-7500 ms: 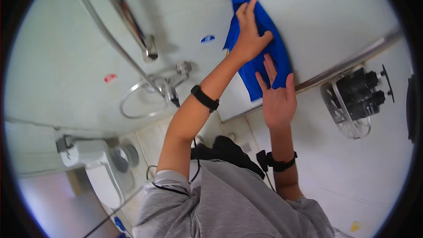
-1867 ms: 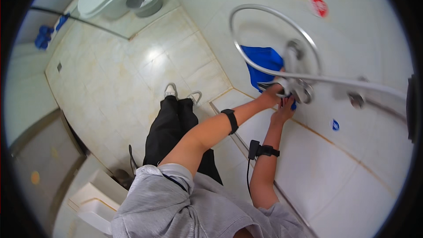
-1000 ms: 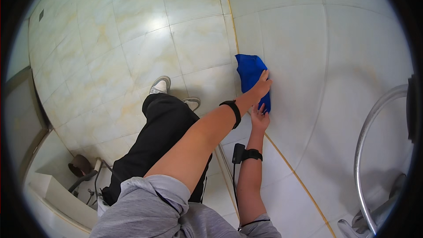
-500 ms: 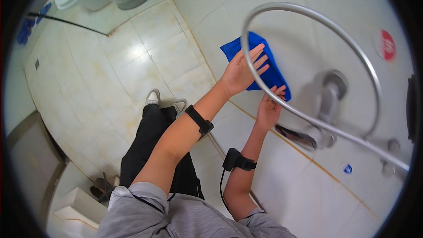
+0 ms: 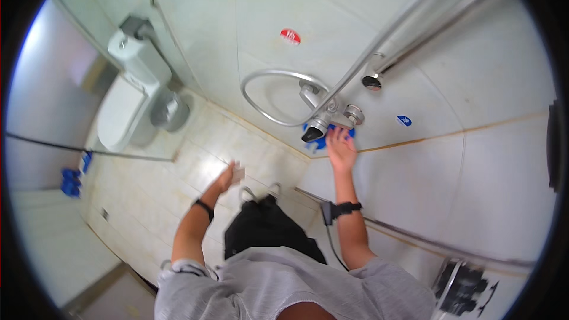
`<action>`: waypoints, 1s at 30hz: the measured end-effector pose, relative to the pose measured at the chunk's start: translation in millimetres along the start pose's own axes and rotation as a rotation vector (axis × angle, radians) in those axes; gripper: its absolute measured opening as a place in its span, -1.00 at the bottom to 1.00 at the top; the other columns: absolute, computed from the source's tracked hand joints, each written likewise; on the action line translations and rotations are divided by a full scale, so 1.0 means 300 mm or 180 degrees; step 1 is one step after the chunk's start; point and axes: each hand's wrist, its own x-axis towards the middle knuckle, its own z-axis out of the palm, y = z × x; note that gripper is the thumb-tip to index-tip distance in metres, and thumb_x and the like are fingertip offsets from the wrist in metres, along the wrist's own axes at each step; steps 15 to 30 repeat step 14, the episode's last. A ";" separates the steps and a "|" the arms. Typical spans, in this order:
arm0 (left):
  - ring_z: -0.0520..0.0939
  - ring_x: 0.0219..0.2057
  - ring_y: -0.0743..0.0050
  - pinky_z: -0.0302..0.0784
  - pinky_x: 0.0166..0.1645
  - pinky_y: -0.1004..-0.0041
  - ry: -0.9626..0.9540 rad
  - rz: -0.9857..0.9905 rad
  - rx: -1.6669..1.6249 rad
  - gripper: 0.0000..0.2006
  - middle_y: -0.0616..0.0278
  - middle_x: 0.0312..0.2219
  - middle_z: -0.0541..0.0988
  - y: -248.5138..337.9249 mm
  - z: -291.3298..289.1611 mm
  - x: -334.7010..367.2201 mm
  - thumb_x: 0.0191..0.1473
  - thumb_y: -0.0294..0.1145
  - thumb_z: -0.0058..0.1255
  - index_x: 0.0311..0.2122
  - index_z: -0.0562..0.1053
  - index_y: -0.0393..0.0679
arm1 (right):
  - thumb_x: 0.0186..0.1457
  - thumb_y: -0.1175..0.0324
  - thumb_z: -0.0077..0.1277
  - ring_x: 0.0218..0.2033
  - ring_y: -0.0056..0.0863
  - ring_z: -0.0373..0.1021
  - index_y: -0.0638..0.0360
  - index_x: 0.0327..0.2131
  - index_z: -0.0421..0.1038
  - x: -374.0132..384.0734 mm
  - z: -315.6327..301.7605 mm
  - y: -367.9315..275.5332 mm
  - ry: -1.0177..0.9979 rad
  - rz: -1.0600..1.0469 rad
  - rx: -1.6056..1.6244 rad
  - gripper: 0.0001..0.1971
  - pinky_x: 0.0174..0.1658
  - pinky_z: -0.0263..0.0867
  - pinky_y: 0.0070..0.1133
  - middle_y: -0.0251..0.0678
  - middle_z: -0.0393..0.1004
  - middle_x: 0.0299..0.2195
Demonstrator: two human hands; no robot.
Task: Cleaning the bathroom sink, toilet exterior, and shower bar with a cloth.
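Observation:
My right hand reaches up to the wall, palm toward me, with its fingers curled against a blue cloth. The cloth is bunched at the wall just behind and below a chrome mixer tap, which hides part of it. Out over the floor to the left, my left hand is apart from everything, fingers stretched out and slightly smeared by motion. A silver shower hose loops above the cloth.
A shower head hangs right of the tap. At the far left stand a white toilet and a grey bin. A dark bar runs low across the left. A black-and-silver fixture sits lower right.
My left hand has come off the cloth and swung left over the floor. The cloth and my right hand are now under the tap. The view has shifted to show more wall and the toilet.

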 end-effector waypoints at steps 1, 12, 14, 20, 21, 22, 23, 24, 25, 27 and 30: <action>0.50 -0.09 0.31 0.35 -0.02 0.26 0.0188 -0.0073 0.0292 -0.40 0.26 -0.02 0.46 -0.064 -0.066 -0.056 0.20 0.23 -0.48 0.15 0.20 0.03 | 0.18 0.27 -0.23 0.04 -0.34 0.27 0.23 -0.21 0.39 -0.041 0.006 -0.044 -0.0043 -0.0261 -0.0236 -0.73 0.16 0.10 -0.32 -0.24 0.48 -0.16; 0.51 -0.40 0.38 0.36 -0.32 0.25 0.0101 -0.1069 0.2358 -0.58 0.27 -0.17 0.55 -0.749 -0.265 -0.623 0.09 -0.01 -0.21 0.01 0.34 0.05 | 0.22 0.30 -0.14 -0.20 -0.58 0.38 0.25 -0.12 0.34 -0.007 0.672 0.123 -0.0838 -0.1843 -0.3857 -0.75 -0.10 0.29 -0.62 -0.26 0.45 -0.16; 0.53 -0.27 0.30 0.36 -0.17 0.02 -0.0227 -0.0303 0.1764 -0.49 0.23 -0.20 0.57 -0.821 -0.249 -0.626 0.09 -0.01 -0.21 0.13 0.26 0.05 | 0.21 0.28 -0.14 -0.25 -0.58 0.39 0.24 -0.14 0.35 0.116 0.638 0.148 -0.0664 -0.1483 -0.4488 -0.74 -0.14 0.29 -0.64 -0.31 0.47 -0.25; 0.53 -0.27 0.30 0.36 -0.17 0.02 -0.0227 -0.0303 0.1764 -0.49 0.23 -0.20 0.57 -0.821 -0.249 -0.626 0.09 -0.01 -0.21 0.13 0.26 0.05 | 0.21 0.28 -0.14 -0.25 -0.58 0.39 0.24 -0.14 0.35 0.116 0.638 0.148 -0.0664 -0.1483 -0.4488 -0.74 -0.14 0.29 -0.64 -0.31 0.47 -0.25; 0.53 -0.27 0.30 0.36 -0.17 0.02 -0.0227 -0.0303 0.1764 -0.49 0.23 -0.20 0.57 -0.821 -0.249 -0.626 0.09 -0.01 -0.21 0.13 0.26 0.05 | 0.21 0.28 -0.14 -0.25 -0.58 0.39 0.24 -0.14 0.35 0.116 0.638 0.148 -0.0664 -0.1483 -0.4488 -0.74 -0.14 0.29 -0.64 -0.31 0.47 -0.25; 0.53 -0.27 0.30 0.36 -0.17 0.02 -0.0227 -0.0303 0.1764 -0.49 0.23 -0.20 0.57 -0.821 -0.249 -0.626 0.09 -0.01 -0.21 0.13 0.26 0.05 | 0.21 0.28 -0.14 -0.25 -0.58 0.39 0.24 -0.14 0.35 0.116 0.638 0.148 -0.0664 -0.1483 -0.4488 -0.74 -0.14 0.29 -0.64 -0.31 0.47 -0.25; 0.53 -0.27 0.30 0.36 -0.17 0.02 -0.0227 -0.0303 0.1764 -0.49 0.23 -0.20 0.57 -0.821 -0.249 -0.626 0.09 -0.01 -0.21 0.13 0.26 0.05 | 0.21 0.28 -0.14 -0.25 -0.58 0.39 0.24 -0.14 0.35 0.116 0.638 0.148 -0.0664 -0.1483 -0.4488 -0.74 -0.14 0.29 -0.64 -0.31 0.47 -0.25; 0.53 -0.27 0.30 0.36 -0.17 0.02 -0.0227 -0.0303 0.1764 -0.49 0.23 -0.20 0.57 -0.821 -0.249 -0.626 0.09 -0.01 -0.21 0.13 0.26 0.05 | 0.21 0.28 -0.14 -0.25 -0.58 0.39 0.24 -0.14 0.35 0.116 0.638 0.148 -0.0664 -0.1483 -0.4488 -0.74 -0.14 0.29 -0.64 -0.31 0.47 -0.25; 0.53 -0.27 0.30 0.36 -0.17 0.02 -0.0227 -0.0303 0.1764 -0.49 0.23 -0.20 0.57 -0.821 -0.249 -0.626 0.09 -0.01 -0.21 0.13 0.26 0.05 | 0.21 0.28 -0.14 -0.25 -0.58 0.39 0.24 -0.14 0.35 0.116 0.638 0.148 -0.0664 -0.1483 -0.4488 -0.74 -0.14 0.29 -0.64 -0.31 0.47 -0.25; 0.53 -0.27 0.30 0.36 -0.17 0.02 -0.0227 -0.0303 0.1764 -0.49 0.23 -0.20 0.57 -0.821 -0.249 -0.626 0.09 -0.01 -0.21 0.13 0.26 0.05 | 0.21 0.28 -0.14 -0.25 -0.58 0.39 0.24 -0.14 0.35 0.116 0.638 0.148 -0.0664 -0.1483 -0.4488 -0.74 -0.14 0.29 -0.64 -0.31 0.47 -0.25; 0.53 -0.27 0.30 0.36 -0.17 0.02 -0.0227 -0.0303 0.1764 -0.49 0.23 -0.20 0.57 -0.821 -0.249 -0.626 0.09 -0.01 -0.21 0.13 0.26 0.05 | 0.21 0.28 -0.14 -0.25 -0.58 0.39 0.24 -0.14 0.35 0.116 0.638 0.148 -0.0664 -0.1483 -0.4488 -0.74 -0.14 0.29 -0.64 -0.31 0.47 -0.25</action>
